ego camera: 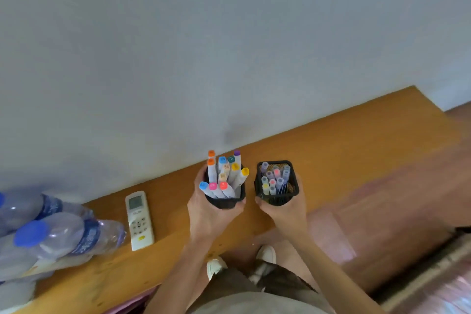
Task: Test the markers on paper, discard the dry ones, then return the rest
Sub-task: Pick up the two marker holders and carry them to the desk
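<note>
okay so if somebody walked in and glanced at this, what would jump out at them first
Two black mesh holders held side by side over the wooden table: the left hand grips the marker holder, packed with white markers with bright caps, and the right hand grips the pen holder, with thinner pastel pens. Left of them lie a white remote and blue-capped water bottles.

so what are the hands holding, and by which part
Each grips a black mesh cup of pens by its lower side: the left hand holds the marker cup, the right hand the cup of thinner pens.
</note>
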